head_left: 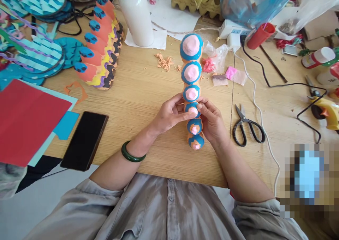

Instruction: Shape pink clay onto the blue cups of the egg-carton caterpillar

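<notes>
A strip of egg-carton cups (191, 73), painted orange and blue, stretches away from me above the table. Pink clay caps each cup; the patches are broad on the far cups and small on the two nearest. My left hand (173, 113) grips the strip from the left, its thumb on the pink clay of the fourth cup from the far end. From the right my right hand (212, 118) holds the same strip, thumb pressed by that cup's edge. The fingers under the strip are partly hidden.
Scissors (247, 124) lie open at right beside a white cable (255, 102). A phone (84, 141) and red paper (34, 120) lie left. Behind stand a white bottle (137, 21), a painted egg-carton piece (100, 49) and a power strip (234, 30). Orange shavings (164, 62) lie scattered.
</notes>
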Demonstrator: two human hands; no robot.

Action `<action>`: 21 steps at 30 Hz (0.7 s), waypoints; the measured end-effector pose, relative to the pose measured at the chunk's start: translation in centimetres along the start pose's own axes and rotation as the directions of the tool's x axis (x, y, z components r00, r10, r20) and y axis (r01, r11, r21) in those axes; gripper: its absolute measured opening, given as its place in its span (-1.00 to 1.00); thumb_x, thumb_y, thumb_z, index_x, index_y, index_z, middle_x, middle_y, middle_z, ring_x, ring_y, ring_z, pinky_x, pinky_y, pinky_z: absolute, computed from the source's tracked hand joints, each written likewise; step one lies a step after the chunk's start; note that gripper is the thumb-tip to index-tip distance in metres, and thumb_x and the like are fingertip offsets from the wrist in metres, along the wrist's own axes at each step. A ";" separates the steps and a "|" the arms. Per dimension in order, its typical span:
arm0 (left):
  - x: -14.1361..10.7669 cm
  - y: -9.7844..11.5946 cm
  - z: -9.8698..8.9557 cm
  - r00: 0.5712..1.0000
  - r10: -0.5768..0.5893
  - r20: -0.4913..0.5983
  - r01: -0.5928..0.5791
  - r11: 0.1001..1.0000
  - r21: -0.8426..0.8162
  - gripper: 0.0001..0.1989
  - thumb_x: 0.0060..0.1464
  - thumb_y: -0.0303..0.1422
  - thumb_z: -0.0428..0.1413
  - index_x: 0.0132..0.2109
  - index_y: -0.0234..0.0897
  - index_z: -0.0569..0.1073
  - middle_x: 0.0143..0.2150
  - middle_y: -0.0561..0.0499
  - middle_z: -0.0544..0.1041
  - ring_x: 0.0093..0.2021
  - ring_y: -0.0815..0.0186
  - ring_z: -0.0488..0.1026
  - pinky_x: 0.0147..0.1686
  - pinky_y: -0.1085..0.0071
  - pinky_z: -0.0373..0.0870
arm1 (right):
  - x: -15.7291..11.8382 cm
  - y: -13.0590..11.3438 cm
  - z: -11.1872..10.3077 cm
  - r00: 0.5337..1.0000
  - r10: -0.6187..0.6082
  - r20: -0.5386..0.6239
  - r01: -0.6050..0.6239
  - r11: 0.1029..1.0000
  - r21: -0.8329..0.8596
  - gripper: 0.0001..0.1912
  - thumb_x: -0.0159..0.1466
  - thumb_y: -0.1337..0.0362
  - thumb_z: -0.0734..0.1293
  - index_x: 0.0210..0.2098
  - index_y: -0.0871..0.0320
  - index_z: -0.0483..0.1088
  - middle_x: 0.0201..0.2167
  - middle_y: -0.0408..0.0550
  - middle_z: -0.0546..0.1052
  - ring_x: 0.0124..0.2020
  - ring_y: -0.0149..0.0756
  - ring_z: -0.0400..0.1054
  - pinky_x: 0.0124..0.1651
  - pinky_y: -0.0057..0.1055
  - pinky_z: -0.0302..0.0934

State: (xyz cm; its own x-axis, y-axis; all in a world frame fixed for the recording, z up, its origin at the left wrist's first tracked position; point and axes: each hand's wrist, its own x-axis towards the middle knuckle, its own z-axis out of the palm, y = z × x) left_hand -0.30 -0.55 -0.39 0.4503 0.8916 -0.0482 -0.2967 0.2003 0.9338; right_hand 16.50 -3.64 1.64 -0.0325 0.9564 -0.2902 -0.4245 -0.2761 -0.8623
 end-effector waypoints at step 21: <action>0.3 -0.1 -0.1 0.997 -0.053 0.047 0.055 0.998 -0.036 -0.48 0.08 -0.15 0.41 0.11 -0.24 0.47 0.16 -0.12 0.64 0.12 0.17 0.62 0.03 0.34 0.60 | -0.2 0.3 0.5 0.998 -0.024 -0.062 0.023 0.999 -0.022 -0.61 0.10 0.06 0.67 -0.19 0.02 0.55 -0.39 -0.24 0.59 -0.36 -0.39 0.46 -0.24 -0.40 0.38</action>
State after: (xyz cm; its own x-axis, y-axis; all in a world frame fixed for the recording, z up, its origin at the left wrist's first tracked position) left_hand -0.21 -0.26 -0.55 0.5042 0.8598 -0.0812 -0.3015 0.2634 0.9163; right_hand 15.99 -3.85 1.66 0.0336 0.9552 -0.2941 -0.4047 -0.2560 -0.8779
